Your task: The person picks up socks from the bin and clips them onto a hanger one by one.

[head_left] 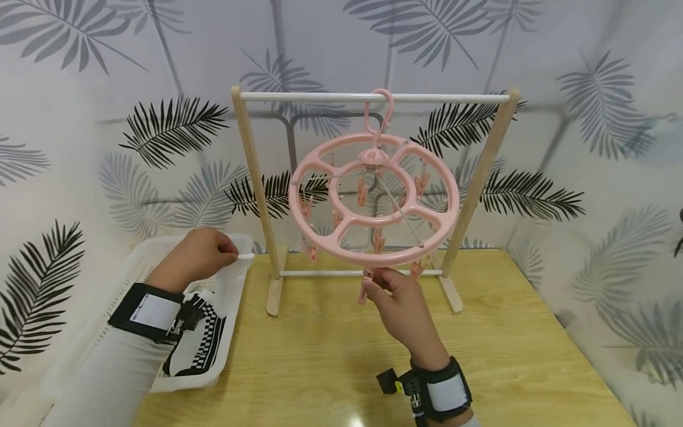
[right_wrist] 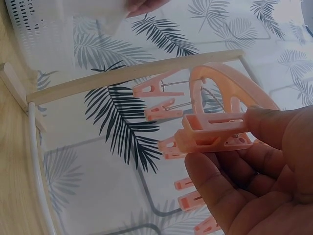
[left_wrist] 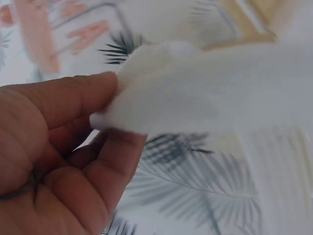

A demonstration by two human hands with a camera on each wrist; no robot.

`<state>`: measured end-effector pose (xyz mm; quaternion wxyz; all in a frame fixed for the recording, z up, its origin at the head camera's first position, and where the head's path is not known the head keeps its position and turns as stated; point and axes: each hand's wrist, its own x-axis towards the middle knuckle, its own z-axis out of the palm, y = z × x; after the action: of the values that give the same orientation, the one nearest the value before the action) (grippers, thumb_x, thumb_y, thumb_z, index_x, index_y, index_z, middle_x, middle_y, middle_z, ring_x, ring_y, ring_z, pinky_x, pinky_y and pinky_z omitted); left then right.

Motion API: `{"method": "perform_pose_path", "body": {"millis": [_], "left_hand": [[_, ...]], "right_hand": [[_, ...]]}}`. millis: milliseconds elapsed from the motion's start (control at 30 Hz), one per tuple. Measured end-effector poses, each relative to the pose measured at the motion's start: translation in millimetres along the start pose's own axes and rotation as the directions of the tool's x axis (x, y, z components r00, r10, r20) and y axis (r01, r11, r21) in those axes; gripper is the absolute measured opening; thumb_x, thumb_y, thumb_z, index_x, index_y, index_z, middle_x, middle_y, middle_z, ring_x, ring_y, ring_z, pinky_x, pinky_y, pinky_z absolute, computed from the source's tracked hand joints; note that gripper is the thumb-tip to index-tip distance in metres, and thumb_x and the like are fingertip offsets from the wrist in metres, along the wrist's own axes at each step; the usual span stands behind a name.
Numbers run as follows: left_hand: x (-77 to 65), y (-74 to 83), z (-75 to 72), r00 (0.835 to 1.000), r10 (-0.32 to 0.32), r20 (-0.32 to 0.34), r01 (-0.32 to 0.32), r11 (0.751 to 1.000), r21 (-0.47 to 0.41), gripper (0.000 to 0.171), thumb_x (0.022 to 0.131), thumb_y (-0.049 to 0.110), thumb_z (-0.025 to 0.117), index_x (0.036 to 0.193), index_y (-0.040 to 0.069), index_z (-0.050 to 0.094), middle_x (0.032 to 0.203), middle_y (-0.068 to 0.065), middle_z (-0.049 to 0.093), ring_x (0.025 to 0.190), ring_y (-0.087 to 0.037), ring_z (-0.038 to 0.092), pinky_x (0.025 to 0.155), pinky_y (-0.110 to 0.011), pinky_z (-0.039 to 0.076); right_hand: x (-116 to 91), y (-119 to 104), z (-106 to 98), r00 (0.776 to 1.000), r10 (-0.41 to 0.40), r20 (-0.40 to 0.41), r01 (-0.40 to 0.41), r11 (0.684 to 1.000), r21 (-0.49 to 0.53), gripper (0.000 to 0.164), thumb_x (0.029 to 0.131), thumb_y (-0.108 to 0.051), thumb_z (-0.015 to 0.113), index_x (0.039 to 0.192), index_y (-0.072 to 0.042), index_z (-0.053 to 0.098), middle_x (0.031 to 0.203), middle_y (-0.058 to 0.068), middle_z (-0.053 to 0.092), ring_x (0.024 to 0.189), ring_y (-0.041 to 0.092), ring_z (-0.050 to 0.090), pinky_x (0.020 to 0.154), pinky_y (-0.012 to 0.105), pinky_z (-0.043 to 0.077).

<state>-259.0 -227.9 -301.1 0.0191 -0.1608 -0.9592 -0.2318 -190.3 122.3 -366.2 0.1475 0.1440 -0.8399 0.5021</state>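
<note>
My left hand [head_left: 205, 252] pinches one end of a thin white cloth [left_wrist: 195, 88] between thumb and fingertips, above the basket's far right corner. The cloth hangs from the grip, and its full shape does not show. With thumb and fingers, my right hand [head_left: 400, 302] holds a pink clothespin [right_wrist: 215, 132] just under the front rim of a round pink drying hanger [head_left: 373, 259]. More pink clothespins [head_left: 362, 193] dangle from the hanger's rings. Its hook [head_left: 388, 110] hangs on the top white bar of a wooden stand.
The stand [head_left: 256, 178] has wooden uprights and a lower white bar [head_left: 320, 273]. At the left, a white perforated basket [head_left: 232, 332] holds black-and-white checked fabric [head_left: 205, 338]. Beneath everything lies a wood-grain table [head_left: 299, 367], with leaf-patterned cloth [head_left: 176, 47] behind.
</note>
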Motion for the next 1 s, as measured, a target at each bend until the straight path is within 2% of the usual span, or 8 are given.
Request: {"method": "perform_pose_path", "body": {"millis": [167, 400, 567, 667, 833, 1000], "left_hand": [[-8.6, 22.8, 2.3, 0.997, 0.034, -0.076, -0.039, 0.997, -0.062, 0.012, 0.093, 0.005, 0.065, 0.1, -0.001, 0.072, 0.093, -0.011, 0.07, 0.082, -0.024, 0.062, 0.071, -0.04, 0.05], [-18.9, 48.7, 7.3, 0.991, 0.088, -0.102, -0.101, 0.987, -0.127, 0.01, 0.093, 0.005, 0.064, 0.099, 0.007, 0.072, 0.095, -0.006, 0.069, 0.085, -0.021, 0.06, 0.072, -0.038, 0.049], [-22.3, 61.3, 10.1, 0.983, 0.132, -0.128, -0.154, 0.972, -0.177, 0.01, 0.093, 0.005, 0.065, 0.099, 0.006, 0.073, 0.095, -0.005, 0.07, 0.09, -0.021, 0.063, 0.078, -0.04, 0.05], [-21.3, 68.0, 14.5, 0.987, 0.117, -0.111, -0.139, 0.966, -0.219, 0.011, 0.093, 0.006, 0.066, 0.102, 0.004, 0.073, 0.097, -0.006, 0.07, 0.089, -0.021, 0.063, 0.078, -0.038, 0.051], [-17.8, 75.4, 30.6, 0.996, 0.087, -0.023, -0.09, 0.96, -0.263, 0.012, 0.093, 0.009, 0.068, 0.102, 0.004, 0.074, 0.096, -0.005, 0.071, 0.086, -0.018, 0.064, 0.073, -0.034, 0.053], [-15.8, 81.8, 52.6, 0.991, 0.134, 0.028, -0.118, 0.942, -0.315, 0.01, 0.092, 0.006, 0.068, 0.1, 0.005, 0.074, 0.092, -0.003, 0.07, 0.084, -0.015, 0.064, 0.071, -0.032, 0.053]], "right_hand": [[-1.4, -0.3, 0.4, 1.0, 0.0, -0.001, 0.0, 1.0, 0.0, 0.009, 0.099, -0.019, 0.063, 0.095, -0.017, 0.071, 0.089, -0.002, 0.068, 0.077, 0.017, 0.059, 0.063, 0.037, 0.046], [0.1, -0.2, 0.0, 1.0, -0.007, -0.016, 0.007, 1.0, -0.005, 0.008, 0.098, -0.019, 0.064, 0.094, -0.017, 0.071, 0.09, -0.002, 0.068, 0.078, 0.017, 0.059, 0.065, 0.037, 0.046], [1.2, -0.4, -0.4, 1.0, -0.019, -0.017, 0.019, 1.0, -0.006, 0.008, 0.098, -0.019, 0.065, 0.093, -0.016, 0.071, 0.091, -0.002, 0.069, 0.08, 0.017, 0.06, 0.065, 0.037, 0.047], [1.4, -0.6, -0.6, 1.0, -0.021, -0.017, 0.021, 1.0, -0.007, 0.008, 0.098, -0.018, 0.065, 0.093, -0.016, 0.071, 0.091, -0.002, 0.069, 0.08, 0.016, 0.06, 0.065, 0.037, 0.046], [0.8, -1.2, -0.2, 1.0, -0.014, -0.015, 0.014, 1.0, -0.002, 0.008, 0.098, -0.019, 0.064, 0.094, -0.016, 0.071, 0.089, -0.002, 0.069, 0.079, 0.016, 0.06, 0.064, 0.037, 0.046], [0.1, -1.2, 0.3, 0.999, -0.025, -0.022, 0.025, 1.0, 0.004, 0.008, 0.098, -0.02, 0.064, 0.097, -0.016, 0.071, 0.088, -0.002, 0.069, 0.078, 0.016, 0.06, 0.065, 0.036, 0.047]]}}
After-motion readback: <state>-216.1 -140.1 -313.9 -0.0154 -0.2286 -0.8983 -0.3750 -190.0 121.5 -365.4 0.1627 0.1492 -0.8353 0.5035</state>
